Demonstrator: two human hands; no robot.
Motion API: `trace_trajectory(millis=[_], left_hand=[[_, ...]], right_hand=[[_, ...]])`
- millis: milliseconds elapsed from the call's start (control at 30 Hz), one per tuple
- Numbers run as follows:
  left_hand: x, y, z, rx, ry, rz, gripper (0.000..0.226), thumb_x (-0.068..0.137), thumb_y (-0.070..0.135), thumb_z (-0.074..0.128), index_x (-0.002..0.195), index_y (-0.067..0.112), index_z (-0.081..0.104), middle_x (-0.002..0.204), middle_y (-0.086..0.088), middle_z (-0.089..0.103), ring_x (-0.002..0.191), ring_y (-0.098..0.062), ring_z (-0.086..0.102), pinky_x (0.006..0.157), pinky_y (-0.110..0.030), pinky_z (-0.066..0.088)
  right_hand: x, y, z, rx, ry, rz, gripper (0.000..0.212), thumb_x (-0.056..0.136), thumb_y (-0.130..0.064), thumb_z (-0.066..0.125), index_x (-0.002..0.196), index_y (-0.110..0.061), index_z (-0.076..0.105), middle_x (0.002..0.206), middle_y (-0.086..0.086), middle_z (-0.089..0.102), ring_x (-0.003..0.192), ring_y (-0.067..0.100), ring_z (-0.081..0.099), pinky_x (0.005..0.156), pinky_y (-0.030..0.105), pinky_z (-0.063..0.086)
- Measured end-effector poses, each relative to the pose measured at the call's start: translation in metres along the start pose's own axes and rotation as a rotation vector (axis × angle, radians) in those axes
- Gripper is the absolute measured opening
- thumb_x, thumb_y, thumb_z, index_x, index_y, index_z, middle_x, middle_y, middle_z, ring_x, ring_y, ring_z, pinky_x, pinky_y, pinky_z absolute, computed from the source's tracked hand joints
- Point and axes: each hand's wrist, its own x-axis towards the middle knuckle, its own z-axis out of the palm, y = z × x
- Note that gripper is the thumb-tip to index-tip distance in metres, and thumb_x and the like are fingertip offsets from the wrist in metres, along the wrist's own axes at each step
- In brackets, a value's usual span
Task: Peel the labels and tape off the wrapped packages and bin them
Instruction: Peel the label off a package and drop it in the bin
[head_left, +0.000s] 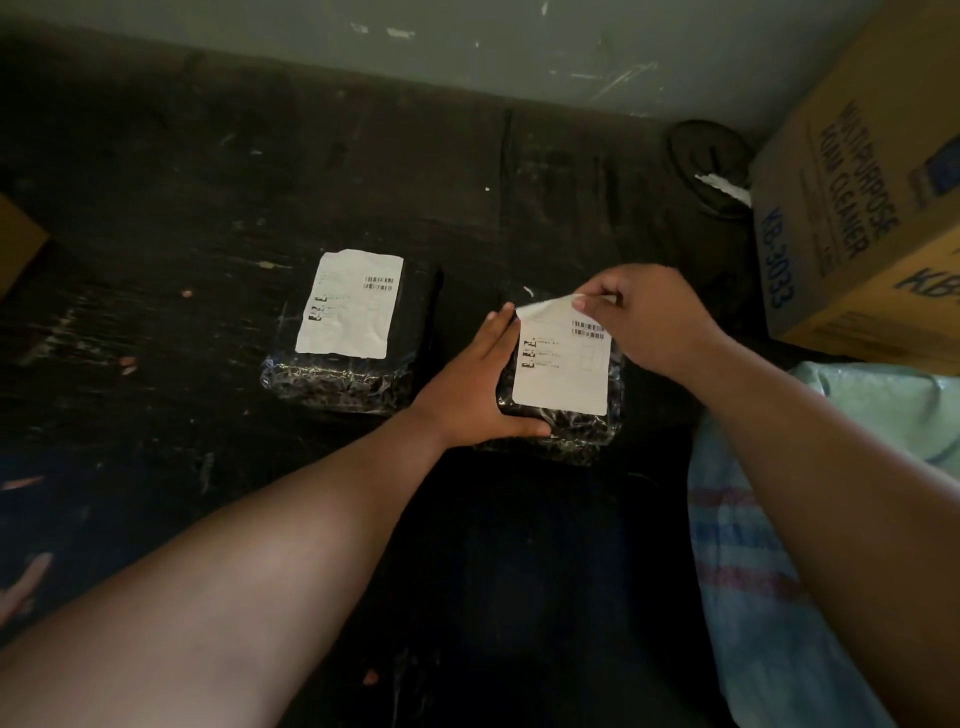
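Where the dark, scuffed floor (208, 171) meets a scratched grey wall (519, 47), two black wrapped packages lie side by side, apart. Beside the wall stands a cardboard box (852, 208) printed "MULTIPURPOSE FOAM CLEANER" and "KB-3033". The left package (358, 374) carries a flat white label (349, 304) with barcodes. On the right package (561, 426), the left hand (483, 384) lies flat with straight fingers, while the right hand (644, 312) pinches the lifted top corner of its label (563, 364).

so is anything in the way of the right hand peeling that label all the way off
Nothing visible. The right hand already pinches the lifted far corner of the label; the left hand only braces the package at its left edge, beside the label.
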Motion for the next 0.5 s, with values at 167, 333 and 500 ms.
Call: trace_trajectory(millis=[167, 333, 500], left_hand=[[0.002, 0.005, 0.0, -0.051, 0.002, -0.036, 0.132, 0.067, 0.061, 0.086, 0.163, 0.03, 0.001, 0.168, 0.017, -0.015, 0.153, -0.006, -0.015, 0.122, -0.042, 0.015], [0.005, 0.003, 0.001, -0.094, 0.009, -0.052, 0.128, 0.066, 0.071, 0.081, 0.162, 0.035, 0.004, 0.169, 0.018, -0.009, 0.155, -0.008, -0.009, 0.124, -0.053, 0.02], [0.003, -0.001, -0.001, -0.019, -0.011, -0.043, 0.135, 0.064, 0.066, 0.086, 0.163, 0.029, 0.0, 0.169, 0.014, -0.012, 0.154, -0.009, -0.013, 0.126, -0.048, 0.016]], right_hand=[[-0.02, -0.016, -0.01, -0.026, 0.071, -0.025, 0.018, 0.098, -0.034, 0.055, 0.104, -0.028, 0.071, 0.101, -0.011, 0.062, 0.085, 0.006, 0.058, 0.065, 0.016, 0.04], [-0.04, -0.026, -0.019, -0.007, 0.108, -0.003, 0.018, 0.097, -0.033, 0.056, 0.104, -0.029, 0.072, 0.102, -0.01, 0.062, 0.087, 0.008, 0.058, 0.072, 0.025, 0.048], [-0.059, -0.032, -0.019, -0.018, 0.153, -0.007, 0.018, 0.096, -0.034, 0.059, 0.105, -0.03, 0.073, 0.1, -0.013, 0.064, 0.084, 0.006, 0.058, 0.068, 0.023, 0.045]])
